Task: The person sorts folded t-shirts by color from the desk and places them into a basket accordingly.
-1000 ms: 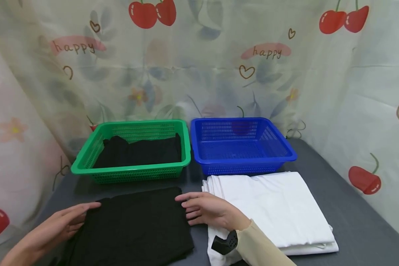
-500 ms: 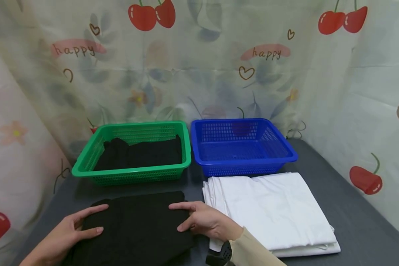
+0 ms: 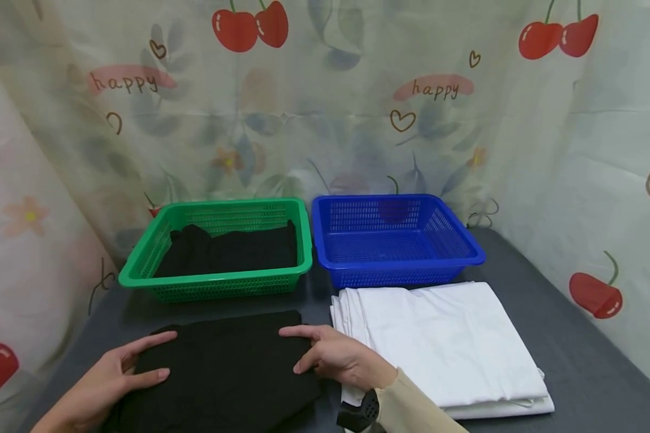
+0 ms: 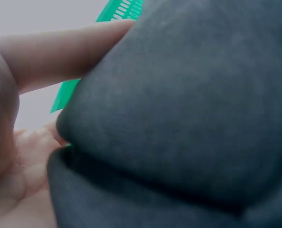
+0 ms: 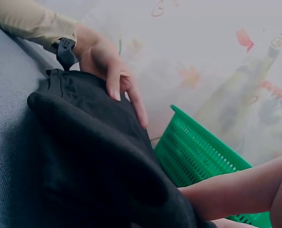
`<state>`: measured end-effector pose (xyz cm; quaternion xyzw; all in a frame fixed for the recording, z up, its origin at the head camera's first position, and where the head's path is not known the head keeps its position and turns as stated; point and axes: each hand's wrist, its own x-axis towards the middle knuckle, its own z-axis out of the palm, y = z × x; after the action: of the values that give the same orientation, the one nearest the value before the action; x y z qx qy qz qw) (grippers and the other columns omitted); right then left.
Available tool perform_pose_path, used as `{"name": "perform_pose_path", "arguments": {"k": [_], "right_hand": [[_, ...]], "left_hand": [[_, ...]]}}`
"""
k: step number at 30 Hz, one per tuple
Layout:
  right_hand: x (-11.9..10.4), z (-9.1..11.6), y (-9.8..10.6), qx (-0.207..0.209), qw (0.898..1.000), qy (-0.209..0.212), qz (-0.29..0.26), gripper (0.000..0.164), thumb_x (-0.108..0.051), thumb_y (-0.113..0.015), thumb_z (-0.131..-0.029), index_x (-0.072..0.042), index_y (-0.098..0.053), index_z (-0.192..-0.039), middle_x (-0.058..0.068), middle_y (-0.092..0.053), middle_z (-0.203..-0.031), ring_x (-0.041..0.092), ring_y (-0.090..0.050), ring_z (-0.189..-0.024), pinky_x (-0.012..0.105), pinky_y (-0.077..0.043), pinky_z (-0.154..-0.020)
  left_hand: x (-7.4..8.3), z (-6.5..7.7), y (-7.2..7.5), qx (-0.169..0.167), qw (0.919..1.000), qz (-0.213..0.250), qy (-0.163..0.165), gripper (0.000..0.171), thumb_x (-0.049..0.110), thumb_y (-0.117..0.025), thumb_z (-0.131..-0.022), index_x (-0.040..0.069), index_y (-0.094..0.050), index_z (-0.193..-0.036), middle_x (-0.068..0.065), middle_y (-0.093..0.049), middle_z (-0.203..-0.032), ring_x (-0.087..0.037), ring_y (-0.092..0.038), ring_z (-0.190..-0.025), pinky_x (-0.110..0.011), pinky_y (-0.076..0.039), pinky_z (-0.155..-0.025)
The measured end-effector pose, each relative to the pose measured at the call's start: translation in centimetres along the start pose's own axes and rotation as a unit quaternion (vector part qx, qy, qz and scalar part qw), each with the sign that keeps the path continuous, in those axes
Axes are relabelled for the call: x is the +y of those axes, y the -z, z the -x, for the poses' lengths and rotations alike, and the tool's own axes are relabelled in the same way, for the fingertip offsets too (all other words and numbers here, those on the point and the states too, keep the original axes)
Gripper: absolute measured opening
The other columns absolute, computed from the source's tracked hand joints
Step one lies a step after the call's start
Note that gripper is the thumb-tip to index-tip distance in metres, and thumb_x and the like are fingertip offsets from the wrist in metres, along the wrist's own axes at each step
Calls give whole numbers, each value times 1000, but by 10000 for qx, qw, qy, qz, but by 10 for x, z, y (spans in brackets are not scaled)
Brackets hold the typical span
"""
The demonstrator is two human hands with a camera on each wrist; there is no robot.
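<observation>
Two hands gripped one folded black garment (image 3: 227, 376) at the lower left of the head frame: the left hand (image 3: 114, 376) held its left edge and the right hand (image 3: 349, 358) its right edge, each with thumb and index finger spread on the fabric and the remaining fingers largely hidden. One pile of folded white fabric (image 3: 444, 343) lay at the lower right on one grey table (image 3: 590, 373). Of two baskets, the green basket (image 3: 216, 277), centre left, contained black cloth (image 3: 246, 249), piece count indeterminable; the blue basket (image 3: 401, 263), right of centre, showed its mesh floor.
</observation>
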<state>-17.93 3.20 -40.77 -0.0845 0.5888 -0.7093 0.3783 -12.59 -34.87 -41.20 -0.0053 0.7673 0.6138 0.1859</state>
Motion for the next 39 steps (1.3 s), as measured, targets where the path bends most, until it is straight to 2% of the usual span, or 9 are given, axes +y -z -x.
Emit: {"name": "perform_pose_path", "arguments": {"k": [3, 8, 17, 19, 21, 24, 27, 31, 39], "right_hand": [[0, -1, 0, -20, 9999, 55, -93, 73, 23, -58, -76, -7, -53, -142, 12, -58, -128, 25, -61, -107, 40, -52, -87], [1, -1, -1, 13, 10000, 59, -48, 73, 23, -58, -75, -7, -53, -141, 12, -58, -128, 25, -61, -106, 40, -53, -86], [-1, 0, 0, -22, 10000, 55, -3, 73, 23, -58, -76, -7, -52, -142, 12, -59, -127, 24, -62, -104, 36, -54, -83], [-3, 0, 0, -46, 10000, 60, 54, 73, 21, -58, -77, -9, -53, -143, 11, -59, -127, 22, -62, -102, 30, -54, -75], [-6, 1, -1, -94, 9999, 75, 22, 72, 21, -58, -78, -9, -52, -143, 11, -58, -128, 22, -61, -103, 29, -54, -74], [-9, 3, 0, -186, 9997, 126, 37, 72, 20, -59, -79, -11, -52, -144, 11, -57, -130, 22, -61, -105, 31, -54, -77], [-12, 6, 0, -386, 9989, 254, -33, 72, 20, -59, -80, -10, -50, -145, 12, -55, -133, 24, -59, -111, 39, -53, -88], [-21, 13, 2, -613, 9966, 543, 31, 72, 18, -60, -80, -10, -50, -146, 12, -54, -136, 24, -57, -117, 39, -51, -92], [-56, 22, 12, -1019, 9854, 1228, 600, 72, 11, -67, -83, -15, -48, -147, 12, -52, -140, 27, -53, -124, 40, -48, -96]], "left_hand": [[0, 0, 0, 17, 10000, 27, 4, 72, 22, -67, -96, 7, -30, -155, -20, -40, -148, -22, -59, -114, -41, -52, -87], [0, 0, 0, -8, 10000, 64, 16, 72, 22, -67, -96, 7, -29, -155, -19, -44, -145, -24, -60, -113, -42, -52, -87], [-1, 0, 1, -83, 9999, 123, -49, 71, 20, -66, -96, 8, -29, -156, -18, -43, -146, -24, -60, -113, -44, -52, -86], [0, 1, 1, -68, 9998, 138, -88, 70, 20, -66, -97, 9, -29, -156, -18, -43, -146, -23, -60, -113, -44, -52, -87], [2, 3, 2, -38, 9998, 164, -135, 69, 20, -66, -97, 12, -31, -155, -15, -44, -146, -22, -60, -113, -43, -52, -87], [4, 6, 3, -54, 9993, 295, -245, 67, 18, -64, -98, 16, -31, -156, -11, -44, -147, -21, -59, -115, -44, -52, -88], [7, 11, 3, 35, 9989, 381, -282, 66, 17, -63, -98, 20, -31, -156, -5, -46, -146, -19, -59, -117, -44, -52, -89], [17, 19, 1, 106, 9973, 480, -537, 65, 15, -59, -101, 22, -28, -157, -1, -48, -145, -20, -57, -120, -46, -51, -90], [48, 22, 1, 35, 9871, 591, -1490, 62, 3, -51, -103, 22, -27, -157, 0, -52, -142, -22, -57, -119, -45, -52, -88]]}}
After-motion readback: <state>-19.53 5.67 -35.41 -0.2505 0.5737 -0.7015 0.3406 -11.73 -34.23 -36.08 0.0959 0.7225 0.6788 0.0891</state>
